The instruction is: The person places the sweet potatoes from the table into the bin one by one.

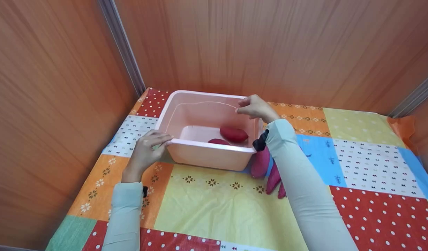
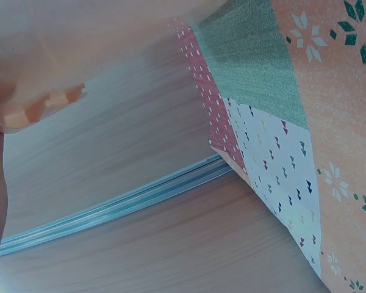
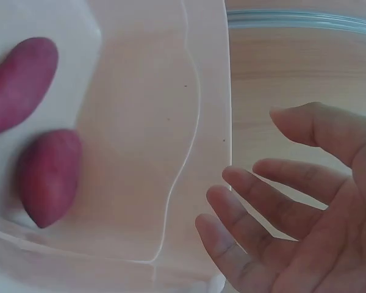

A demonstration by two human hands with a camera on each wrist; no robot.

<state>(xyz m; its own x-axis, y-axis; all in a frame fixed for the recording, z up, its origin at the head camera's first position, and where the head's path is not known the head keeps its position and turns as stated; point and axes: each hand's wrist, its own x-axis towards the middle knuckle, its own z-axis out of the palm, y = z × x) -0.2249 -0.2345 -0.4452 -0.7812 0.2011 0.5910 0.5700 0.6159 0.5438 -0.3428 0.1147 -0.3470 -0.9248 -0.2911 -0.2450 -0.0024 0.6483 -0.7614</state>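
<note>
A pale pink plastic tub point(image 1: 203, 155) stands on the patchwork cloth, and its rim and underside show close up in the left wrist view. Two red sweet potatoes lie inside: one point(image 1: 233, 134) towards the right wall, the other point(image 1: 219, 141) partly hidden by the front rim. My left hand point(image 1: 147, 150) grips the rim at the near left corner, thumb and fingers around its edge. At the far right corner, my right hand point(image 1: 257, 108) hovers by the rim, its fingers spread and loosely bent around nothing in the right wrist view point(image 3: 293, 220).
More sweet potatoes point(image 1: 260, 164) lie on the cloth to the tub's right, partly under my right forearm. Wood-grain panels point(image 1: 269, 45) rise behind and to the left. An orange piece point(image 1: 404, 129) sits at the cloth's far right edge.
</note>
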